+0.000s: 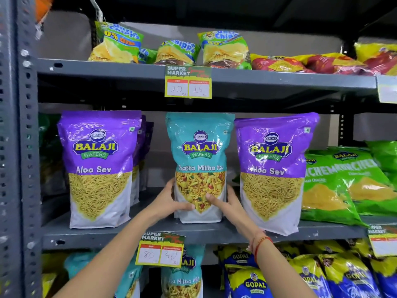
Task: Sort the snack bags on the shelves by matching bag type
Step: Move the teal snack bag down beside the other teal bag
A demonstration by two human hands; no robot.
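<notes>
Both hands, left hand (169, 201) and right hand (227, 203), clamp the teal Khatta Mitha bag (199, 160) standing mid-front on the middle shelf (150, 233) between two purple Aloo Sev bags (98, 166), so sorting looks unfinished, its teal matches (184, 274) sitting one shelf below.

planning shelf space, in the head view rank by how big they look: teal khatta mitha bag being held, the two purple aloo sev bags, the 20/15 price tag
1. Right aloo sev bag and left aloo sev bag: near alike, the right maybe only closer; unranked.
2. Teal khatta mitha bag, held by the left hand and right hand.
3. 20/15 price tag.
</notes>
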